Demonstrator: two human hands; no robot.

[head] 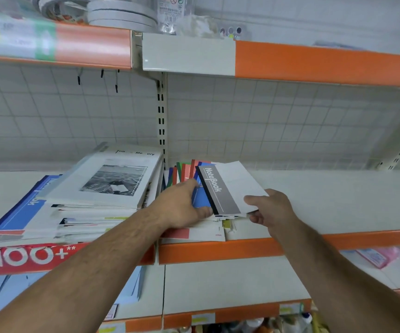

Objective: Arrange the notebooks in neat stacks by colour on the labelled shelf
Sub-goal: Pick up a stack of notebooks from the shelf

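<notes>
Sorting in hand: the grey-banded notebook (pixel 230 186), atop the mixed pile (pixel 184 170) on the shelf (pixel 326 200), is pinched by the right hand (pixel 272 210); the blue notebook (pixel 200 199) is gripped by the left hand (pixel 181 207). Lifting clear is judged next.

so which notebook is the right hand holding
The white notebook with the grey NoteBook band, pinched at its near corner by the right hand; the left hand holds a blue notebook.

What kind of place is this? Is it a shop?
Most likely a stationery shop: orange-edged display shelves, piles of notebooks, tape rolls on the shelf above, and a red banner along one edge.
</notes>
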